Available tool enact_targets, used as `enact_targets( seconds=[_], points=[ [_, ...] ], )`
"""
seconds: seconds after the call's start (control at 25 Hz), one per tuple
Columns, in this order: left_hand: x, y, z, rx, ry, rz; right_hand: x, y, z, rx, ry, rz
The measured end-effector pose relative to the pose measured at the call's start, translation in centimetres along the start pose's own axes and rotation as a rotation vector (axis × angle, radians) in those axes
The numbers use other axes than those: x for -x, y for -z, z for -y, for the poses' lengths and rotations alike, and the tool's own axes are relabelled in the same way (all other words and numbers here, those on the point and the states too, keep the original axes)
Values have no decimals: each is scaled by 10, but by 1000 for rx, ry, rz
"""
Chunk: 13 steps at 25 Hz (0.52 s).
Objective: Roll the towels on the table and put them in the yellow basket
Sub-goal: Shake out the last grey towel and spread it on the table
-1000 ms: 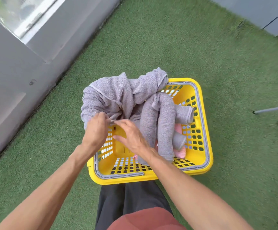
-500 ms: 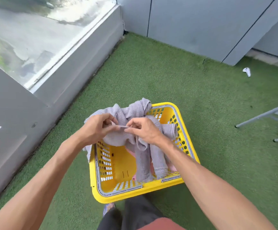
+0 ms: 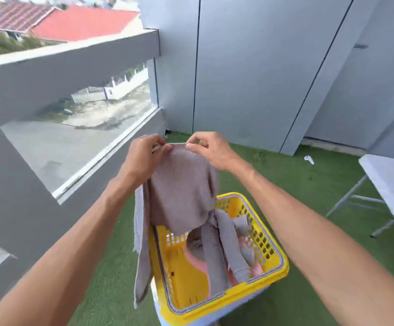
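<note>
L hand [image 3: 145, 152] & R hand [image 3: 211, 150] pinch top edge of grey towel [image 3: 181, 191], held up over basket [image 3: 274, 275]; lower end trails among rolled towels [image 3: 232, 245] inside. Advice: lift clear w/o dragging rolls out, carry to table [image 3: 393, 184], spread flat, roll tight.

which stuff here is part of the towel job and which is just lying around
Part of the job:
- grey towel, pinched at its top edge by the left hand and right hand
- yellow basket, with grey and pink towels inside
- white table

Just lying about:
- small white object on the grass
- balcony wall
</note>
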<state>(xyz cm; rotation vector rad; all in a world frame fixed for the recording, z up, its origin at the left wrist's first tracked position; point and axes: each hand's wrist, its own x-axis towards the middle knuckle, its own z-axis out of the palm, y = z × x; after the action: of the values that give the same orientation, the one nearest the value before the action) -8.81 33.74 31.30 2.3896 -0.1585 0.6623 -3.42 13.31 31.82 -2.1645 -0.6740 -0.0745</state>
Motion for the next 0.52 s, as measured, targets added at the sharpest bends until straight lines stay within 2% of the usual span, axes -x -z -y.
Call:
enact_targets(
  seconds=[0.12, 0.28, 0.36, 0.52],
  points=[
    [-7, 45, -9, 37, -23, -150, 4, 5, 36, -23, 0, 178],
    [9, 100, 19, 16, -4, -274, 20, -22, 33, -83, -69, 415],
    [21, 122, 37, -2, 43, -322, 15, -29, 29, -68, -113, 410],
    [37, 164, 56, -30, 157, -370, -30, -43, 74, -115, -45, 224]
  ],
)
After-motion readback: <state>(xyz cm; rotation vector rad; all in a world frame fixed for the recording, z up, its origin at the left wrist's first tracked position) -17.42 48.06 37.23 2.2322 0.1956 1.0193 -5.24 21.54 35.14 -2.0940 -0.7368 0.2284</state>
